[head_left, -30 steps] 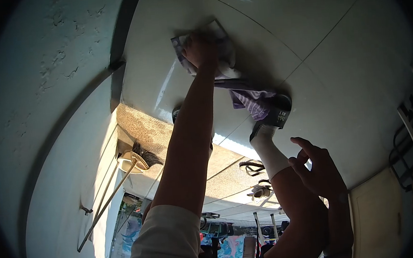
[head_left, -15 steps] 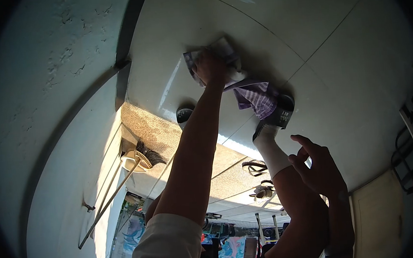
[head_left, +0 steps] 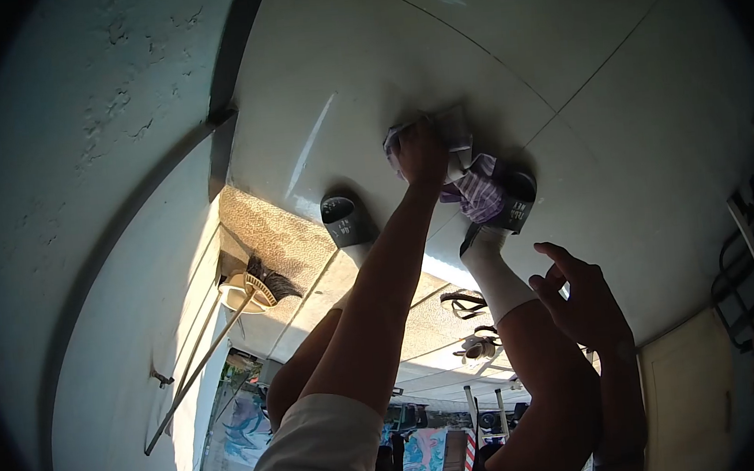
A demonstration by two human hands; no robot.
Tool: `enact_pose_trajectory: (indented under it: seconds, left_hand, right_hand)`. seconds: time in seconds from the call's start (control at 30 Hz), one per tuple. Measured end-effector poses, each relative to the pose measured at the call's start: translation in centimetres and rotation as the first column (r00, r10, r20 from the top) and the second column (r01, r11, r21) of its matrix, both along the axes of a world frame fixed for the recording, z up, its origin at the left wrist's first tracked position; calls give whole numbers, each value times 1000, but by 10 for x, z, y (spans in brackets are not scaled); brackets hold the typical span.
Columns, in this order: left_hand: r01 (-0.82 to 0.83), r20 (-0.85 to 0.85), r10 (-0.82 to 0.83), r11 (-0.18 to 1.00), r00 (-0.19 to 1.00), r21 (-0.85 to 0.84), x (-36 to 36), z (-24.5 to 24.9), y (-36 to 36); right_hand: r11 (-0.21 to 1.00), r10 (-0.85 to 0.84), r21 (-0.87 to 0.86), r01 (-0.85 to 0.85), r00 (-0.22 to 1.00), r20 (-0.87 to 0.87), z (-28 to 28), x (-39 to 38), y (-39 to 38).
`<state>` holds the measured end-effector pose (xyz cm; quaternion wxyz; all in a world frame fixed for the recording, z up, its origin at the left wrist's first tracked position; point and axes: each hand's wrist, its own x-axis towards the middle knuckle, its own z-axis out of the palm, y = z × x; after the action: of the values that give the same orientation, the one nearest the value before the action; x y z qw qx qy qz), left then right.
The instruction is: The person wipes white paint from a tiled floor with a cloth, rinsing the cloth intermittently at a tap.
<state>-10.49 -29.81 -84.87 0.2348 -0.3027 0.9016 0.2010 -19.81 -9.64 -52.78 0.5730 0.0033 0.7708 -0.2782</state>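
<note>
The purple cloth (head_left: 480, 194) is clamped in the left hand (head_left: 424, 154); if pulled, it could be snagged by the slipper (head_left: 520, 203) at four o'clock. The right hand (head_left: 579, 297) is empty, loosely parted.

pale short sleeve (head_left: 318, 448), white socks (head_left: 495, 275), black slip-on sandals (head_left: 519, 205) with whitish lettering, hands (head_left: 579, 304) bare

My cloth (head_left: 482, 190) is purple with pale stripes, my slippers (head_left: 348, 219) black with white lettering (head_left: 517, 214), my socks (head_left: 496, 272) white.
</note>
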Motion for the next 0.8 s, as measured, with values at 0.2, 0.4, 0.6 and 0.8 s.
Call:
enact_pose_trajectory:
  seconds: [0.2,0.4,0.6,0.8]
  left_hand:
    - [-204,-198,164,958,966,-203,-104,-19,-68]
    - [-85,-269,14,964,963,-252,-162,-39,-50]
    - [400,-225,-390,917,893,-1,-86,-14,125]
    - [266,-555,-318,948,769,-175,-91,-34,-38]
  right_hand:
    - [1000,-7,20,6,998,54,-3,1,6]
    - [999,-44,-7,44,999,-15,8,-15,4]
    - [999,-28,-52,14,958,-287,15,-27,-23]
    - [998,-21,52,21,1000,10,10,-7,0]
